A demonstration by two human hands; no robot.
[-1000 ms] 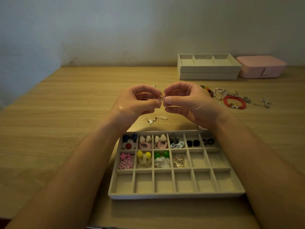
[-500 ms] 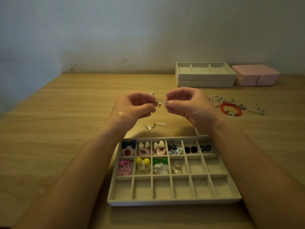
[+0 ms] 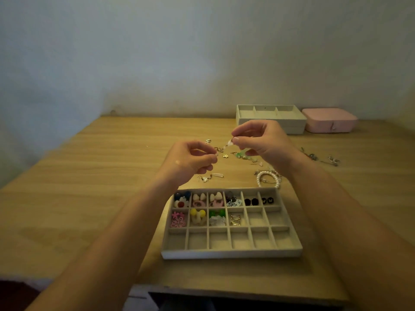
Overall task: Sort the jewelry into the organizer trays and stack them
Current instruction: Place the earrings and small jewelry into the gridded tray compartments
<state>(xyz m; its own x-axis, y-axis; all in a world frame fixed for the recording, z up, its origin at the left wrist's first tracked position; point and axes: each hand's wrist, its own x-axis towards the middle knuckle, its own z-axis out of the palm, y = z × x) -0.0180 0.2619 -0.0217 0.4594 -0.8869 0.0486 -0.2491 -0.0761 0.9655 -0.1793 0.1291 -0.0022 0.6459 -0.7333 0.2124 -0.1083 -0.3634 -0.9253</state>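
Observation:
A beige organizer tray (image 3: 231,252) with many small compartments lies near the table's front edge; its back two rows hold several coloured earrings, its front row holds nothing. Above the table behind it, my left hand (image 3: 190,161) and my right hand (image 3: 261,140) each pinch one end of a small pale earring (image 3: 229,143). The right hand sits a little higher and farther back. Loose earrings (image 3: 210,177) and a green beaded piece (image 3: 241,154) lie under the hands. A pearl bracelet (image 3: 268,179) lies just behind the tray's right corner.
Two stacked beige trays (image 3: 270,118) stand at the back, with a shut pink jewelry box (image 3: 329,120) to their right. More silver jewelry (image 3: 323,158) lies at the right. The wooden table (image 3: 89,187) ends at a wall behind and to the left.
My hands have drawn apart, the right one rising and moving back, the left one dropping slightly. The camera has tilted up, so the tray sits lower in view.

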